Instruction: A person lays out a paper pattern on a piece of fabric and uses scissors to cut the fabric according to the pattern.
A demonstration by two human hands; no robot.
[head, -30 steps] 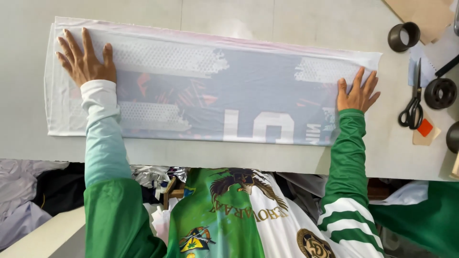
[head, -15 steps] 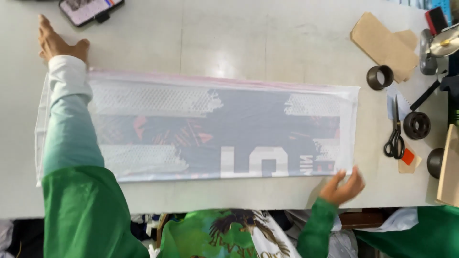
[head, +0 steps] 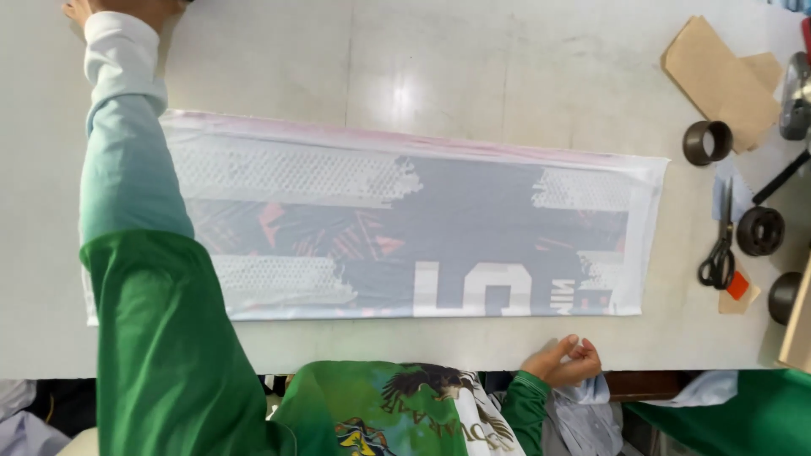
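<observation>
Pale grey and smooth, the tabletop [head: 507, 76] fills almost all of the view, and light reflects from it near the top middle. One long folded garment [head: 405, 228] lies flat across the middle of it, inside a clear thin bag. The fabric is dark with white mesh patches, some orange marks and large white printed characters near its lower edge.

On the right side I count three black tape rolls: one roll [head: 706, 142] near the top, one [head: 759, 230] below it, and one [head: 784, 296] at the edge, partly cut off. One pair of scissors [head: 721, 245] lies between the garment and the rolls, with black handles. Two pieces of brown cardboard [head: 718, 76] lie in the top right corner, one over the other. One small orange piece [head: 737, 285] lies just beside the scissors handles.

The left hand [head: 93, 8] reaches far over the garment to the top left corner, and only a small part of it shows, so I cannot tell if it is wide or closed. The right hand [head: 564, 361] is at the near edge of the tabletop, below the garment and not touching it, with fingers curled loosely and holding nothing. Both sleeves are green and white.
</observation>
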